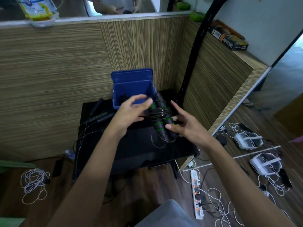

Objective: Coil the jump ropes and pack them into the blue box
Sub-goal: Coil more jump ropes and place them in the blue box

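**Head view: coiled rope bundle held just short of the box**

Head view shows my right hand (183,126) holding the jump rope bundle (161,118) — two black handles with green rings laid side by side, thin cord wound round their middle. My thumb presses the near handle and my fingers curl behind it, with the forefinger pointing free. My left hand (131,110) is blurred; its fingers look loosely spread over the top ends of the handles, touching more than gripping, though I cannot be sure.

The bundle hangs over the black table (139,149), just beside the open blue box (131,89), which already has something dark inside. A second rope (100,115) lies uncoiled on the table to the left.

I judge the bundle light, the handles stiff with padded sleeves, the cord springy — a tail loop (158,143) already dangles. Best held across the wraps, pinning cord against both handles.
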